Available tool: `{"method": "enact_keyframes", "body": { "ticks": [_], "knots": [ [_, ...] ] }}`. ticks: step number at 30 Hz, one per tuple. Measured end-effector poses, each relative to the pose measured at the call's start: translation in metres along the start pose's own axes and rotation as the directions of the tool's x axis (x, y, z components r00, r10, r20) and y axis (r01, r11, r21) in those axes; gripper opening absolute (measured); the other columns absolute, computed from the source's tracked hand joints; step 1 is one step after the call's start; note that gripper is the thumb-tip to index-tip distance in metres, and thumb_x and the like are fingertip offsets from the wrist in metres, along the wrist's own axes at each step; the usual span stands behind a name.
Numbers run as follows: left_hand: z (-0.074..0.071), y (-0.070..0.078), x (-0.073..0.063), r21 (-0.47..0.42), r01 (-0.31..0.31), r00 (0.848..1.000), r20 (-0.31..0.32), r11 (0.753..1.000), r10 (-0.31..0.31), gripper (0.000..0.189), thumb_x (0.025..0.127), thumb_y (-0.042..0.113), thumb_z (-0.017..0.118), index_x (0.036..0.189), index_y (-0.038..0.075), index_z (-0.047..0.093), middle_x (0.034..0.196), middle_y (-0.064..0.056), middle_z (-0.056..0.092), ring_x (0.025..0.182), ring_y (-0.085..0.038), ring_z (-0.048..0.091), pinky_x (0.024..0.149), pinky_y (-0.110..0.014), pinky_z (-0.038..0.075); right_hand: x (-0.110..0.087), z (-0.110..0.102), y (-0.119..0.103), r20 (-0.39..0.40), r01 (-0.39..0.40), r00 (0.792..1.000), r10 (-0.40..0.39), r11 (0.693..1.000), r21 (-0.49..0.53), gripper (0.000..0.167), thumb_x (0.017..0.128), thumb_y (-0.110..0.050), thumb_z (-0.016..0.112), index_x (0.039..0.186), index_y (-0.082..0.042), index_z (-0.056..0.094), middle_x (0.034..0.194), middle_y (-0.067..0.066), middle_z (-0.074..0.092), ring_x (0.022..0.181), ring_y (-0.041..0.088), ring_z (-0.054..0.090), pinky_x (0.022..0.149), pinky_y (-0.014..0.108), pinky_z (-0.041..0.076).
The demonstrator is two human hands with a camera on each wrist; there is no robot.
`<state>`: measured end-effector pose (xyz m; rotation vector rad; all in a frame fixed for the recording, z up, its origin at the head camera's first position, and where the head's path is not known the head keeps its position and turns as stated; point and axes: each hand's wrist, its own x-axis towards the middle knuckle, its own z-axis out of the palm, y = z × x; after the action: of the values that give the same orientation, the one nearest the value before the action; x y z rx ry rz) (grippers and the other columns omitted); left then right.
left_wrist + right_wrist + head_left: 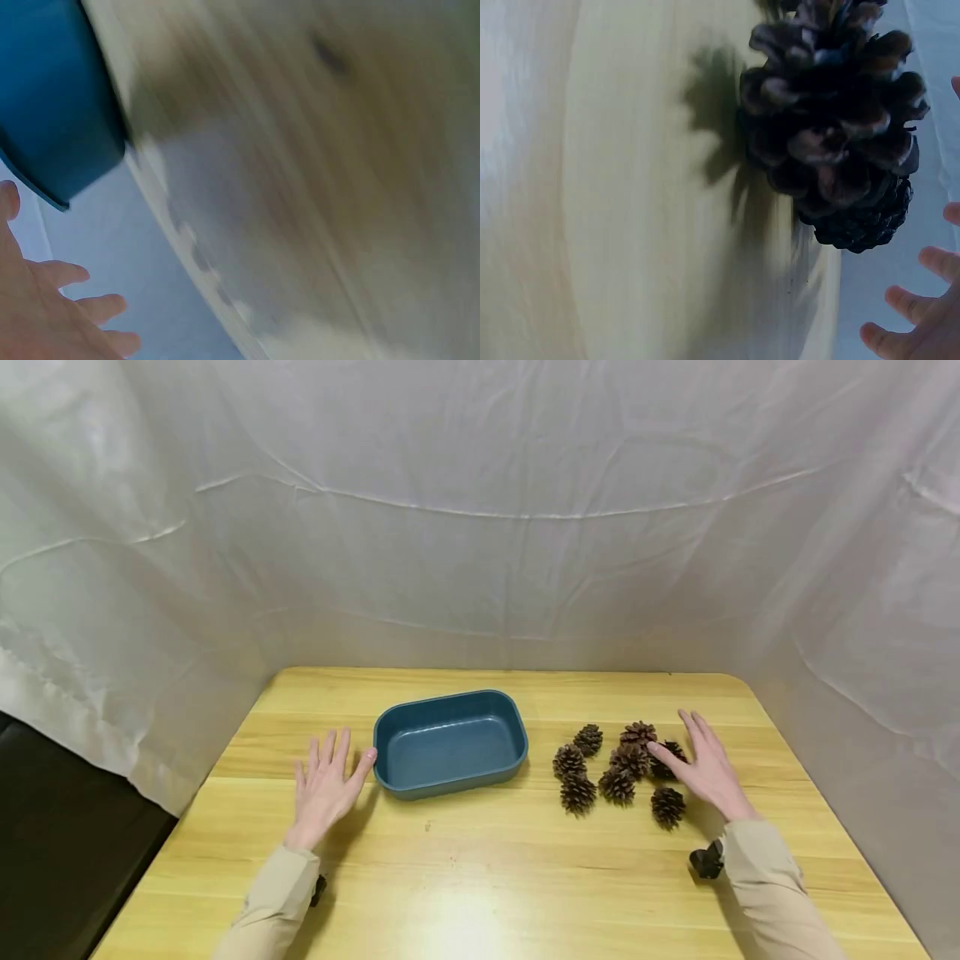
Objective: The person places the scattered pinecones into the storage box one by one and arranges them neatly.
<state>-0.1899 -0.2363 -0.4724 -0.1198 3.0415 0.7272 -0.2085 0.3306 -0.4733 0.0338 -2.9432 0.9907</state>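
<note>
A blue rectangular bin (450,787) with rounded corners sits on the wooden table, with nothing inside it. My left hand (324,793) is spread beside the bin's left end, the thumb tip close to its rim; whether they touch I cannot tell. To the right of the bin lies a loose group of several brown pine cones (630,760). Over the right edge of that group hovers my right hand (705,770), fingers spread, holding nothing. In the right wrist view a pine cone (832,120) looms large, apart from the fingertips (907,304).
The light wooden table (465,860) has a pale cloth curtain (510,568) behind it and at both sides. A black surface (67,843) shows at the lower left, beyond the table's edge. Small dark cameras (707,860) are strapped at the wrists.
</note>
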Motion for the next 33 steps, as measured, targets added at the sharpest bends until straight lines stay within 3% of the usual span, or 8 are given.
{"method": "enact_keyframes", "body": {
  "ticks": [6,9,13,18,21,25,29,33],
  "knots": [
    [0.004,0.01,-0.004,-0.085,-0.026,1.0,0.003,0.996,0.026,0.083,0.102,0.066,0.032,0.162,0.012,0.013,0.169,-0.021,0.01,0.155,-0.047,0.001,0.125,-0.074,-0.001,-0.004,-0.001,0.004,-0.001,-0.041,0.999,0.043,0.98,0.194,0.092,0.099,-0.049,0.057,0.163,-0.014,0.001,0.166,0.03,-0.003,0.147,0.06,0.012,0.11,0.086,0.017],
    [0.006,0.013,-0.005,-0.19,-0.022,0.999,0.019,0.982,0.026,0.083,0.102,0.062,0.037,0.162,0.012,0.012,0.169,-0.02,0.01,0.156,-0.046,0.003,0.127,-0.071,0.003,-0.006,-0.001,0.005,0.001,-0.063,0.998,0.066,0.952,0.298,0.088,0.101,-0.046,0.056,0.163,-0.015,0.002,0.166,0.028,0.0,0.145,0.06,0.016,0.113,0.083,0.022],
    [0.007,0.018,-0.01,-0.368,0.022,0.999,0.05,0.93,-0.004,0.086,0.101,0.059,0.046,0.163,0.014,0.008,0.169,-0.019,0.011,0.156,-0.044,0.007,0.127,-0.069,0.009,-0.007,0.0,0.007,-0.02,-0.06,0.997,0.074,0.915,0.399,0.081,0.104,-0.04,0.053,0.163,-0.012,0.006,0.166,0.027,0.008,0.145,0.058,0.021,0.114,0.079,0.027],
    [0.006,0.025,-0.015,-0.501,0.075,0.995,0.088,0.862,-0.036,0.091,0.099,0.054,0.054,0.162,0.008,0.006,0.163,-0.027,0.024,0.151,-0.045,0.025,0.127,-0.062,0.025,-0.006,0.0,0.01,-0.036,-0.06,0.996,0.085,0.895,0.443,0.073,0.106,-0.04,0.046,0.161,-0.006,0.011,0.163,0.03,0.017,0.144,0.054,0.026,0.116,0.074,0.031],
    [0.005,0.028,-0.017,-0.556,0.11,0.992,0.114,0.824,-0.055,0.09,0.1,0.051,0.055,0.162,0.005,0.007,0.157,-0.028,0.032,0.147,-0.045,0.033,0.125,-0.058,0.033,-0.007,-0.002,0.011,-0.02,-0.068,0.996,0.086,0.891,0.449,0.071,0.107,-0.042,0.043,0.161,-0.005,0.014,0.161,0.03,0.023,0.139,0.035,0.042,0.118,0.045,0.045],
    [0.006,0.029,-0.018,-0.591,0.143,0.989,0.123,0.794,-0.087,0.085,0.1,0.048,0.056,0.158,-0.001,0.018,0.148,-0.027,0.044,0.138,-0.04,0.046,0.116,-0.052,0.045,-0.008,-0.003,0.013,0.009,-0.08,0.996,0.087,0.866,0.494,0.07,0.107,-0.046,0.04,0.16,-0.006,0.018,0.158,0.026,0.028,0.116,-0.005,0.047,0.094,0.007,0.048],
    [0.007,0.031,-0.018,-0.63,0.149,0.989,0.102,0.762,-0.109,0.075,0.1,0.042,0.059,0.151,-0.006,0.032,0.135,-0.025,0.052,0.116,-0.027,0.058,0.096,-0.028,0.055,-0.007,-0.004,0.017,0.035,-0.095,0.995,0.09,0.84,0.534,0.072,0.107,-0.047,0.04,0.16,-0.004,0.018,0.152,0.021,0.033,0.109,-0.012,0.046,0.091,0.004,0.049],
    [0.01,0.03,-0.018,-0.698,0.147,0.989,0.08,0.701,-0.127,0.063,0.1,0.03,0.062,0.145,-0.009,0.039,0.12,-0.019,0.057,0.093,-0.012,0.061,0.083,-0.018,0.057,-0.006,-0.005,0.019,0.055,-0.111,0.994,0.097,0.832,0.543,0.074,0.107,-0.046,0.041,0.158,0.001,0.018,0.143,0.013,0.042,0.105,-0.012,0.05,0.089,0.004,0.051]
  ]
}}
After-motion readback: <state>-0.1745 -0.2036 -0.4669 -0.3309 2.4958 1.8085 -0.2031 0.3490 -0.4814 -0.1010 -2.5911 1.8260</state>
